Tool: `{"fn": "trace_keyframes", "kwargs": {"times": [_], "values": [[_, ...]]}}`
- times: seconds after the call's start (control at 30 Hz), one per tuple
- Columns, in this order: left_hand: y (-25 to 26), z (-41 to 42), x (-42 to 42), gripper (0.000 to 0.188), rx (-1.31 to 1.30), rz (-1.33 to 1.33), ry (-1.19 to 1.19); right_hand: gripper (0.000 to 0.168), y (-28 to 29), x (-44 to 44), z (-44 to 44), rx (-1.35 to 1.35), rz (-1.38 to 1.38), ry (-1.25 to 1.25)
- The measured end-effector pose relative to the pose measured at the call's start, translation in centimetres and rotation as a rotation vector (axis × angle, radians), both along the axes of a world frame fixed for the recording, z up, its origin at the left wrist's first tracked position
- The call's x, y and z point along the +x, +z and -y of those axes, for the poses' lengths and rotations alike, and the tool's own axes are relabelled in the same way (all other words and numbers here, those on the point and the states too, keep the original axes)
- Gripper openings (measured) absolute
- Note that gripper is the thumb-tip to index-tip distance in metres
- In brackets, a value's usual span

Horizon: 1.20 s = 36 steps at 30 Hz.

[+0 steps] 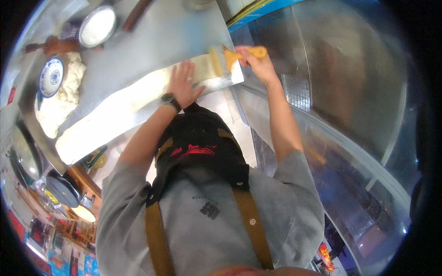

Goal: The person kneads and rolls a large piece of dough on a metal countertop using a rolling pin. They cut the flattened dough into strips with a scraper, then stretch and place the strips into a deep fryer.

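A long flattened strip of pale dough runs along the front edge of a stainless steel worktop. My left hand lies flat on the strip near its right end, thumb spread and nothing in its grasp. Beyond the worktop's right corner, my right hand grips a flat brush by its yellow handle. The blurred pale bristles are over the right end of the dough, and I cannot tell whether they touch it.
A larger dough mass sits at the left with a blue-and-white plate on it. Behind are a wooden rolling pin, a bowl of white powder and a dark rod. Metal cabinet doors stand close on the right.
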<state>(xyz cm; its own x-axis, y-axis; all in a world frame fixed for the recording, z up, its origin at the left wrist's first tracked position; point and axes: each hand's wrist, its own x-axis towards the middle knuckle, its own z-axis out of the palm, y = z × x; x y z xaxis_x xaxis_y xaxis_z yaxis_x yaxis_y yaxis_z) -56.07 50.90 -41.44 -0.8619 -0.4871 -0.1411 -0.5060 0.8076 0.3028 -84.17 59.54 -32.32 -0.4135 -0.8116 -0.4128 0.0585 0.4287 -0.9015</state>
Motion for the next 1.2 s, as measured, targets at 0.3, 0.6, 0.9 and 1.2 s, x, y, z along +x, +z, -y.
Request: {"fn": "trace_keyframes", "kwargs": {"times": [0.3,0.6,0.9,1.2], "values": [[-1.4,-1.1,-5.8,0.099,0.138,-0.018,-0.040,0.029,-13.2,-0.5,-1.1,0.298,-0.486,0.042],[-0.8,1.3,-6.2,0.084,0.164,-0.067,-0.068,0.026,-12.1,4.0,1.8,0.422,-0.971,-0.003],[-1.2,0.5,-6.5,0.090,0.162,0.024,-0.091,0.024,-12.3,1.8,1.2,0.368,-0.989,-0.104],[2.0,4.8,-2.4,0.084,0.681,-0.346,0.120,0.045,-17.2,-5.8,0.4,0.270,-0.710,-0.086]]}}
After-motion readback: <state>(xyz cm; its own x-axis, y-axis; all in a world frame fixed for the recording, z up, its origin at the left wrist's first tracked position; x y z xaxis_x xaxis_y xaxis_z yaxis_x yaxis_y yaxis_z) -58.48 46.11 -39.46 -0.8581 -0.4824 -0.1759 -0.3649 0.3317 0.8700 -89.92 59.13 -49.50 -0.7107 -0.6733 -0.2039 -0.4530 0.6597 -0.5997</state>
